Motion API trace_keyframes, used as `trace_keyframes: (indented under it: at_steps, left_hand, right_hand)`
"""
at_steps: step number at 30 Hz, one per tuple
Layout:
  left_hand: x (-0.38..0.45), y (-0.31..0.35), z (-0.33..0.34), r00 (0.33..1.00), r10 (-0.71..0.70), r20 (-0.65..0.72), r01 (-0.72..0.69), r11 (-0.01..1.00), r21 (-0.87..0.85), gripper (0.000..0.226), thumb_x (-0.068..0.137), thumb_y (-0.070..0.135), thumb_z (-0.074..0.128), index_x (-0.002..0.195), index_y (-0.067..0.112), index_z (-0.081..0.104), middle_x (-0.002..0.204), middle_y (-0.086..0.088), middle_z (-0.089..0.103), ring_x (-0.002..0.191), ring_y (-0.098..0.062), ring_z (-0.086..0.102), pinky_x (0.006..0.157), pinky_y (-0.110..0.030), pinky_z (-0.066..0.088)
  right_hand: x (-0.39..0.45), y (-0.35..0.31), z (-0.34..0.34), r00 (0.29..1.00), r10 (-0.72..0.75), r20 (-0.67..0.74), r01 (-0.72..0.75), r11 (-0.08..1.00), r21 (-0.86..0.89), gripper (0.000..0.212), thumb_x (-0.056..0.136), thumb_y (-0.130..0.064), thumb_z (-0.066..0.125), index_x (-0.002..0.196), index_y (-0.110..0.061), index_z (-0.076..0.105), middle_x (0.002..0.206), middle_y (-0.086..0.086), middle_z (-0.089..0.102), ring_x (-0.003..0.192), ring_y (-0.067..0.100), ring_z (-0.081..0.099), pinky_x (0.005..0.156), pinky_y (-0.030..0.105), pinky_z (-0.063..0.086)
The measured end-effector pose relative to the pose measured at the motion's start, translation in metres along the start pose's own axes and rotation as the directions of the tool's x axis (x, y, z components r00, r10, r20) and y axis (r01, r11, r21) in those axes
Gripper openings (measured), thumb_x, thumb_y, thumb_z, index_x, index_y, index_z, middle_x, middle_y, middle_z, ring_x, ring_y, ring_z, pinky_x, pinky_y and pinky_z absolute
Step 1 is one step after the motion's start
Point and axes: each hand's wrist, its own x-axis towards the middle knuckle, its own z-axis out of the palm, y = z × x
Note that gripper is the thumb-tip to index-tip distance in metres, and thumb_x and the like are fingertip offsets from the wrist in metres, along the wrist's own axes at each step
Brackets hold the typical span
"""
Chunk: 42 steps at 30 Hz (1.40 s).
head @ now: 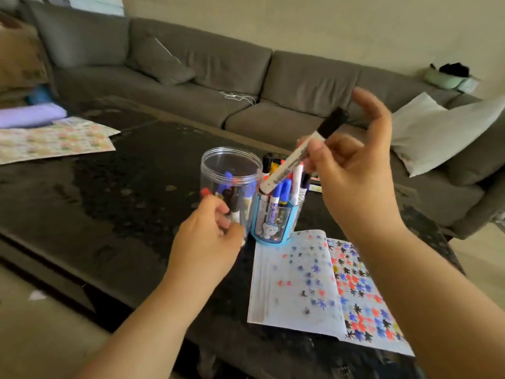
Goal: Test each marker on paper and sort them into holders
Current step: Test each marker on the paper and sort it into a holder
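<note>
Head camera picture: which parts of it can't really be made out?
- Print on the marker in the right hand: blurred and too small to read.
- Lower part of the clear jar: hidden behind the left hand.
- Whether the left hand pinches anything: fingers blurred.
- Number of markers in the blue holder: they overlap, partly behind the held marker.
</note>
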Motion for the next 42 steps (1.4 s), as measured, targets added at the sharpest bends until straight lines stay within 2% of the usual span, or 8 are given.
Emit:
trace_keyframes:
  at_steps: [7, 12, 18, 23, 33, 35, 37, 42]
  left_hand:
    - [0.009, -0.003, -0.002, 0.997, -0.071, 0.03, 0.072, 0.997, -0.02, 0.007, 0.087, 0.023, 0.058, 0.088, 0.025, 0.052, 0.086, 0.012, 0.054, 0.074, -0.005, 0.054, 0.055, -0.015, 0.038]
    - [0.009, -0.006, -0.002, 0.998, -0.042, 0.049, 0.042, 0.999, 0.013, 0.007, 0.085, 0.02, 0.056, 0.081, 0.024, 0.052, 0.08, 0.01, 0.054, 0.07, -0.007, 0.054, 0.053, -0.018, 0.037]
    - [0.006, -0.002, 0.011, 0.995, -0.022, 0.102, 0.019, 0.999, 0.03, 0.01, 0.085, 0.018, 0.057, 0.078, 0.024, 0.053, 0.08, 0.008, 0.057, 0.07, -0.008, 0.056, 0.054, -0.014, 0.036]
    - [0.006, 0.003, 0.02, 0.998, -0.002, 0.058, 0.0, 0.999, 0.045, 0.008, 0.084, 0.021, 0.058, 0.079, 0.024, 0.053, 0.081, 0.008, 0.057, 0.07, -0.006, 0.056, 0.051, -0.011, 0.034]
    - [0.011, 0.007, 0.027, 0.996, -0.089, 0.012, 0.089, 0.996, -0.011, 0.014, 0.086, 0.022, 0.059, 0.093, 0.025, 0.047, 0.089, 0.007, 0.057, 0.081, -0.013, 0.059, 0.05, -0.012, 0.036]
    - [0.011, 0.005, 0.026, 0.996, -0.089, 0.026, 0.09, 0.995, -0.036, 0.014, 0.085, 0.021, 0.059, 0.093, 0.024, 0.048, 0.084, 0.007, 0.056, 0.076, -0.012, 0.058, 0.051, -0.014, 0.037]
    - [0.01, 0.005, 0.025, 0.994, -0.098, 0.04, 0.101, 0.993, -0.056, 0.013, 0.084, 0.02, 0.059, 0.093, 0.023, 0.05, 0.079, 0.008, 0.054, 0.071, -0.009, 0.055, 0.052, -0.016, 0.037]
    - [0.002, 0.011, 0.033, 0.989, -0.043, 0.145, 0.052, 0.997, -0.061, 0.005, 0.087, 0.021, 0.057, 0.09, 0.023, 0.055, 0.077, 0.012, 0.053, 0.07, -0.001, 0.052, 0.054, -0.015, 0.036]
  right_hand:
    - [0.044, 0.023, 0.059, 0.988, 0.083, 0.131, -0.076, 0.995, -0.06, 0.033, 0.092, -0.011, 0.058, 0.112, -0.031, 0.042, 0.087, 0.001, 0.069, 0.078, 0.011, 0.068, 0.08, 0.027, 0.055]
    - [0.042, 0.041, 0.065, 0.959, 0.135, 0.249, -0.053, 0.949, -0.312, 0.042, 0.093, -0.011, 0.056, 0.13, -0.029, 0.052, 0.099, -0.01, 0.06, 0.084, 0.004, 0.057, 0.076, 0.003, 0.041]
    - [0.051, 0.04, 0.058, 0.957, 0.129, 0.26, -0.021, 0.923, -0.383, 0.019, 0.092, -0.018, 0.059, 0.111, -0.021, 0.059, 0.092, -0.005, 0.062, 0.079, 0.011, 0.059, 0.066, 0.016, 0.05]
    - [0.059, 0.039, 0.061, 0.967, -0.003, 0.253, 0.113, 0.9, -0.421, 0.021, 0.09, -0.01, 0.059, 0.11, -0.015, 0.063, 0.097, -0.001, 0.065, 0.087, 0.012, 0.058, 0.083, 0.02, 0.045]
    - [0.064, 0.049, 0.078, 0.765, 0.187, 0.616, 0.302, 0.741, -0.599, 0.035, 0.099, -0.026, 0.043, 0.106, -0.003, 0.069, 0.115, 0.01, 0.063, 0.101, 0.023, 0.058, 0.089, 0.031, 0.043]
    - [0.062, 0.05, 0.077, 0.762, 0.204, 0.615, 0.257, 0.776, -0.575, 0.038, 0.1, -0.028, 0.04, 0.105, -0.002, 0.067, 0.112, 0.009, 0.062, 0.099, 0.022, 0.058, 0.089, 0.032, 0.045]
    - [0.056, 0.052, 0.071, 0.831, 0.098, 0.548, 0.224, 0.843, -0.49, 0.03, 0.099, -0.02, 0.042, 0.113, -0.007, 0.066, 0.112, 0.003, 0.058, 0.104, 0.016, 0.054, 0.089, 0.018, 0.037]
    - [0.022, 0.065, 0.027, 0.984, 0.01, 0.18, 0.055, 0.934, -0.354, 0.025, 0.095, -0.01, 0.048, 0.112, -0.014, 0.067, 0.103, -0.002, 0.059, 0.086, 0.003, 0.055, 0.073, 0.0, 0.037]
